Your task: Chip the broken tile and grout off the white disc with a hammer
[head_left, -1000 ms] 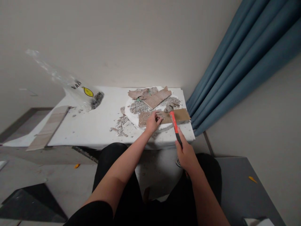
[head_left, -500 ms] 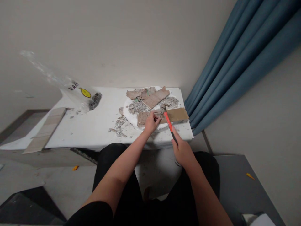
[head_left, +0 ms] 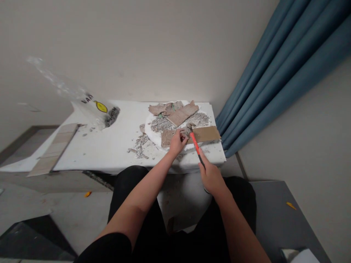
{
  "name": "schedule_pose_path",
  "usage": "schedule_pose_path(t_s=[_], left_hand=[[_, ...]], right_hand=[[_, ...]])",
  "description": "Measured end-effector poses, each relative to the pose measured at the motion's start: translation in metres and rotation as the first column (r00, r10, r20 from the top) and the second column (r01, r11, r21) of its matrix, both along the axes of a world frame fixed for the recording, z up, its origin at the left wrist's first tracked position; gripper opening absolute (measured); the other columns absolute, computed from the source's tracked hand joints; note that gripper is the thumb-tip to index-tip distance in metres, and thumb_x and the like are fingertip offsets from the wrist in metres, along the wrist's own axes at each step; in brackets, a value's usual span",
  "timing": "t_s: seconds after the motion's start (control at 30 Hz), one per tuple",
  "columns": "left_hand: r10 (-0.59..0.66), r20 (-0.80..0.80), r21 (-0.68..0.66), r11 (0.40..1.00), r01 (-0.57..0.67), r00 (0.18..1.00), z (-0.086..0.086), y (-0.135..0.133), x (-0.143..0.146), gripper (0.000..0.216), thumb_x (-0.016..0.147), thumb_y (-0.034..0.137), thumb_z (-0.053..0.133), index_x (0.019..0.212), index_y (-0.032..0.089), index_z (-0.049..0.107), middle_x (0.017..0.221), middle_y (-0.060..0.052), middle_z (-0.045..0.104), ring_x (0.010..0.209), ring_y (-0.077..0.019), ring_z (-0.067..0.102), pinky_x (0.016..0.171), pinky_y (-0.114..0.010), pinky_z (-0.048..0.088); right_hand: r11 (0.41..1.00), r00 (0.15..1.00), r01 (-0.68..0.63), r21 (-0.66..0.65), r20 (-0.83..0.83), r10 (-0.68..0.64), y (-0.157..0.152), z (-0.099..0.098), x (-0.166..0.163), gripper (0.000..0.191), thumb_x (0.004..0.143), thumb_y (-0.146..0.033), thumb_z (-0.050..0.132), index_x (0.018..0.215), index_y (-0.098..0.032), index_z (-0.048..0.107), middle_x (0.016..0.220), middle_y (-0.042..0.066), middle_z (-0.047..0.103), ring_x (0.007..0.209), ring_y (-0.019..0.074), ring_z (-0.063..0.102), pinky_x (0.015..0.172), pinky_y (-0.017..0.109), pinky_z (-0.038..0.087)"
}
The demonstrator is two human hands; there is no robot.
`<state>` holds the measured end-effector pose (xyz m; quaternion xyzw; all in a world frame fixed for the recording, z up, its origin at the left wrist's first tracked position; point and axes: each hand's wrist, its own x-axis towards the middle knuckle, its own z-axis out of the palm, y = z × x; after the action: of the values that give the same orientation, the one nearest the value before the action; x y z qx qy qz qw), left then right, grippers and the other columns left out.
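A claw hammer (head_left: 195, 143) with a red and black handle is gripped in my right hand (head_left: 212, 177). Its head is low over a brown flat strip (head_left: 206, 134), close to the fingers of my left hand (head_left: 177, 142). Those fingers are pinched together above the strip's left part; what they hold is too small to make out. The strip lies across the front of a round white plate (head_left: 153, 136). Grey crumbled rubble (head_left: 159, 125) covers the plate, and a torn brown sheet (head_left: 183, 114) rests on top behind my left hand.
Loose grey crumbs (head_left: 140, 146) are scattered left of the plate on the white table (head_left: 104, 149). A clear plastic bag (head_left: 93, 109) with grey bits stands further left, beside a wood-patterned plank (head_left: 55, 148). A blue curtain (head_left: 255, 76) hangs at the right.
The hammer head has dropped slightly toward the strip beside my left fingers, and my right hand has shifted a little. My left hand stays nearly in place.
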<state>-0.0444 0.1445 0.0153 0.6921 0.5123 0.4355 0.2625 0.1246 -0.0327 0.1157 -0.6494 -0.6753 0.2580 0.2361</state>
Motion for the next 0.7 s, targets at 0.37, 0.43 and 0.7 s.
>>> schedule_pose_path(t_s=[0.37, 0.43, 0.7], left_hand=[[0.051, 0.263, 0.011, 0.998, -0.056, 0.963, -0.005, 0.01, -0.013, 0.051, 0.082, 0.009, 0.052, 0.131, 0.019, 0.044, 0.106, -0.007, 0.068, 0.086, -0.0151, 0.064, 0.078, -0.029, 0.052], [0.003, 0.244, 0.046, 0.999, -0.015, 0.97, -0.007, 0.009, -0.014, 0.05, 0.081, 0.008, 0.052, 0.129, 0.019, 0.046, 0.103, -0.007, 0.07, 0.087, -0.0157, 0.065, 0.081, -0.031, 0.052], [0.049, 0.378, 0.044, 0.996, -0.071, 0.925, -0.013, 0.02, -0.013, 0.045, 0.076, 0.006, 0.049, 0.118, 0.022, 0.049, 0.094, -0.003, 0.068, 0.083, -0.0158, 0.066, 0.085, -0.033, 0.054]], right_hand=[[0.999, 1.0, -0.029, -0.028, 0.005, 0.029, -0.001, -0.012, -0.008, 0.065, 0.102, -0.027, 0.037, 0.167, -0.021, 0.03, 0.103, 0.013, 0.079, 0.093, 0.0302, 0.075, 0.081, 0.036, 0.056], [1.0, 1.0, -0.005, -0.002, 0.001, 0.005, -0.002, -0.012, -0.007, 0.066, 0.103, -0.028, 0.037, 0.167, -0.022, 0.026, 0.105, 0.014, 0.079, 0.094, 0.0308, 0.075, 0.08, 0.037, 0.055], [0.999, 0.988, -0.035, -0.036, -0.148, 0.029, -0.007, -0.027, -0.013, 0.064, 0.103, -0.029, 0.038, 0.166, -0.018, 0.031, 0.119, 0.016, 0.076, 0.108, 0.0303, 0.073, 0.09, 0.038, 0.055]])
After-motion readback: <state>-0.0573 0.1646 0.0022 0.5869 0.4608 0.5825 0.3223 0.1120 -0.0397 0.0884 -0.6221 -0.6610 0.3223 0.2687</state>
